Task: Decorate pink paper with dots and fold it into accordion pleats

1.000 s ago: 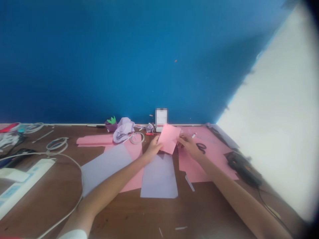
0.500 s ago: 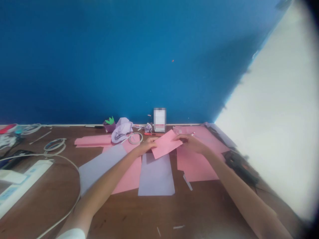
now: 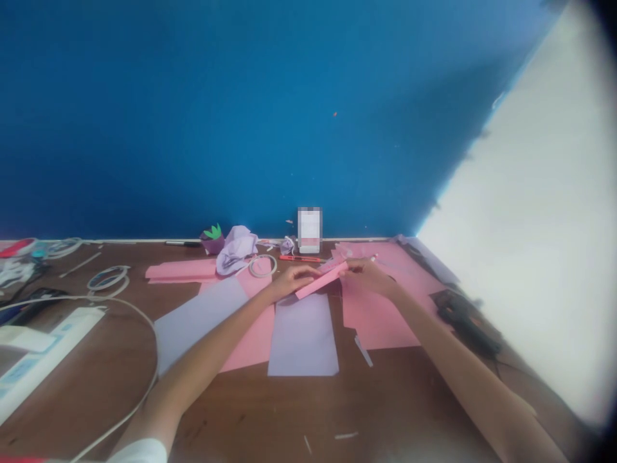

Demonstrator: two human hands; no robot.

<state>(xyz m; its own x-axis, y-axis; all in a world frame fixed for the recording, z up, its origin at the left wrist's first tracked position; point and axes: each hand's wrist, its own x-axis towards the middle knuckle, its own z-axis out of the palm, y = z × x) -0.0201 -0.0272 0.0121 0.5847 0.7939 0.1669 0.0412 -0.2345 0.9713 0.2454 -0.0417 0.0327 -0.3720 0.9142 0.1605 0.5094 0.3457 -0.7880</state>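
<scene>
My left hand (image 3: 295,281) and my right hand (image 3: 361,273) hold a small piece of pink paper (image 3: 321,281) between them, above the table. The paper is tilted so that it shows as a narrow slanting strip, its right end higher. My left fingers are closed at its left part; my right fingers pinch its right end. Below it lies a pale lilac sheet (image 3: 303,341). Larger pink paper (image 3: 385,315) spreads under and beside my right hand. Left of my left hand are a roll of tape (image 3: 263,266) and another lilac sheet (image 3: 202,308).
Crumpled lilac paper (image 3: 237,251) and a purple paper pot with green leaves (image 3: 212,238) stand near the blue wall. A white power strip (image 3: 53,360) and a looping cable (image 3: 155,341) lie left. A dark tool (image 3: 467,325), blurred, lies right. A pixelated upright object (image 3: 309,230) stands at the back.
The pink paper has turned from facing me broadly to a narrow, nearly edge-on strip. My left hand has shifted slightly right along it; my right hand still pinches the right end.
</scene>
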